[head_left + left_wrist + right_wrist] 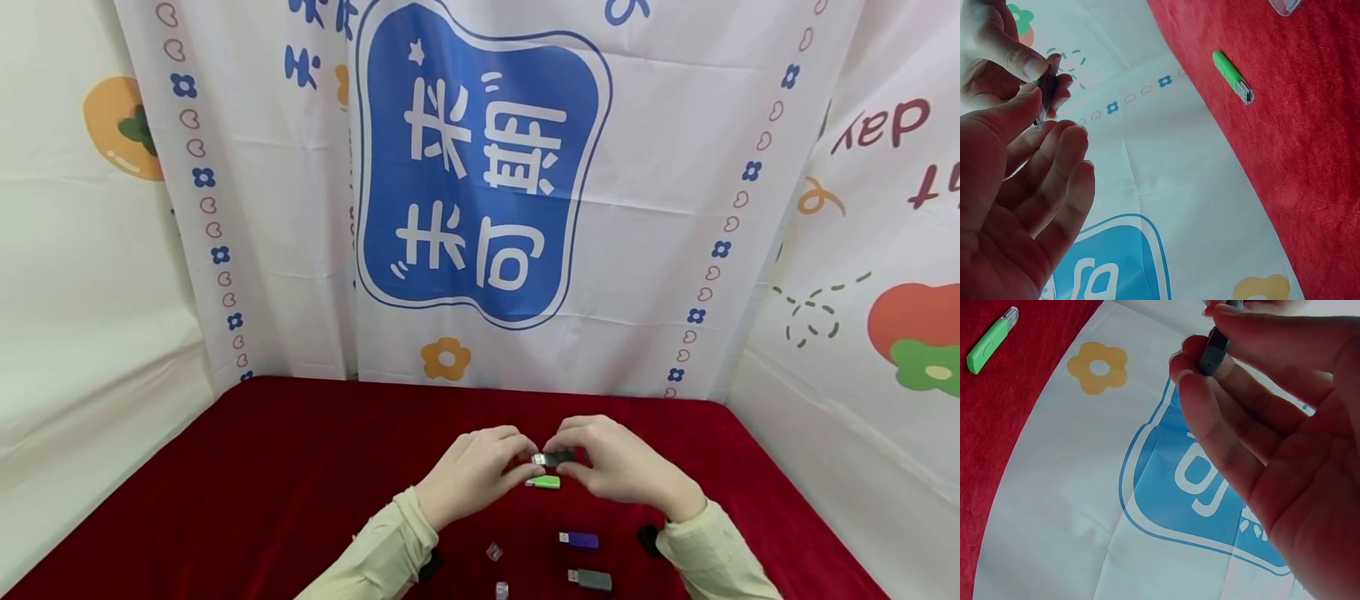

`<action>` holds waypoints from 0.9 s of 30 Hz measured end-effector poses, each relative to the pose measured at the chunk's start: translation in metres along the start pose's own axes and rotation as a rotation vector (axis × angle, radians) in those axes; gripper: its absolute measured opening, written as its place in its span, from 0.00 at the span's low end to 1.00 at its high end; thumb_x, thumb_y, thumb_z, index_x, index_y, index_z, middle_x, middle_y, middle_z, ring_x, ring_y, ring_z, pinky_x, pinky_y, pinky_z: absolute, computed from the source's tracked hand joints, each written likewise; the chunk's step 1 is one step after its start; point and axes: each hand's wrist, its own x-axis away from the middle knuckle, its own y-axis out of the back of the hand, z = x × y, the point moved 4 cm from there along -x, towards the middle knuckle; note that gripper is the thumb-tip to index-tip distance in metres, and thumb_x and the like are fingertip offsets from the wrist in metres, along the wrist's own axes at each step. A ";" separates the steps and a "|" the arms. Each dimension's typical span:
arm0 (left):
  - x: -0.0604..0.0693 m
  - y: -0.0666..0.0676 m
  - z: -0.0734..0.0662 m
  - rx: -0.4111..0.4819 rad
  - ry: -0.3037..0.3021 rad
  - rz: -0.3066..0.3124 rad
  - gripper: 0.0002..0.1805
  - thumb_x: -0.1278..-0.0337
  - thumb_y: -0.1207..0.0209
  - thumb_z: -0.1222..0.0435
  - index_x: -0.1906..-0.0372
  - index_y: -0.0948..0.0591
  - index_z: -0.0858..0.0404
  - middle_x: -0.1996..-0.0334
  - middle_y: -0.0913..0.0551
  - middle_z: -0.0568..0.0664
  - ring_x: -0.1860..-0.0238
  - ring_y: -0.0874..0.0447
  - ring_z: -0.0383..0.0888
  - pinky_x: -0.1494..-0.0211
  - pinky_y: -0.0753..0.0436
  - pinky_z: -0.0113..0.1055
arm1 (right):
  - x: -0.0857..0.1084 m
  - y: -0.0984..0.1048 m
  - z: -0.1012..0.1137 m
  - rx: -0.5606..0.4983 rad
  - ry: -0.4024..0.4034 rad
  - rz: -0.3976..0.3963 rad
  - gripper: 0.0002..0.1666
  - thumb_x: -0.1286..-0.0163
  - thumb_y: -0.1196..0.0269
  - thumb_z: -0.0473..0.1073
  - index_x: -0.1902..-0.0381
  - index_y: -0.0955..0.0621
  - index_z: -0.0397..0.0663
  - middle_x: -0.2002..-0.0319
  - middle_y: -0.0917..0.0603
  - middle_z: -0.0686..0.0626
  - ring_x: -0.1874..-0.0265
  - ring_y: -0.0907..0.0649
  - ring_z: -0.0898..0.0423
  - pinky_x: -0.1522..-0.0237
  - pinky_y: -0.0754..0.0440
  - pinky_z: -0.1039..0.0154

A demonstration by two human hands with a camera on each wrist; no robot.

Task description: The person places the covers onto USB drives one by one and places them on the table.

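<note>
A dark USB flash drive (558,458) is held up above the red cloth between both hands. My right hand (622,462) grips its body between thumb and fingers, also visible in the right wrist view, where the drive (1213,353) shows its dark end. My left hand (476,475) pinches the pale plug end with thumb and fingertips. In the left wrist view a small clear piece (1037,126) shows at that end; whether it is a cap cannot be told. Just below the hands lies a green USB flash drive (545,482) with a clear-covered tip.
Nearer on the red cloth (315,467) lie a purple USB flash drive (581,540) and a grey one (592,579). Left of them are two small clear caps, one tilted cap (494,551) and another cap (502,590). Printed white curtains (300,208) enclose the table.
</note>
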 end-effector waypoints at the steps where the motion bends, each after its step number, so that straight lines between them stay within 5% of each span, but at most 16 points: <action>1: 0.000 0.000 0.000 -0.004 -0.002 0.004 0.09 0.38 0.35 0.55 0.61 0.14 0.56 0.69 0.20 0.38 0.72 0.28 0.27 0.70 0.29 0.16 | 0.000 0.000 0.000 0.002 0.004 -0.001 0.15 0.42 0.29 0.31 0.58 0.13 0.51 0.64 0.18 0.62 0.66 0.21 0.66 0.61 0.19 0.65; 14: 0.000 0.001 -0.001 -0.003 -0.002 0.032 0.08 0.38 0.35 0.57 0.61 0.13 0.56 0.68 0.19 0.39 0.72 0.28 0.27 0.69 0.29 0.15 | -0.002 -0.001 0.003 0.023 0.005 0.000 0.15 0.42 0.29 0.29 0.58 0.13 0.48 0.64 0.18 0.61 0.66 0.21 0.65 0.61 0.20 0.66; 27: -0.001 0.005 -0.001 -0.027 -0.014 -0.004 0.08 0.38 0.35 0.57 0.61 0.13 0.56 0.68 0.19 0.40 0.72 0.28 0.28 0.68 0.28 0.16 | -0.003 0.002 0.002 -0.012 0.006 -0.046 0.15 0.42 0.29 0.28 0.59 0.15 0.49 0.63 0.18 0.60 0.65 0.21 0.64 0.59 0.19 0.64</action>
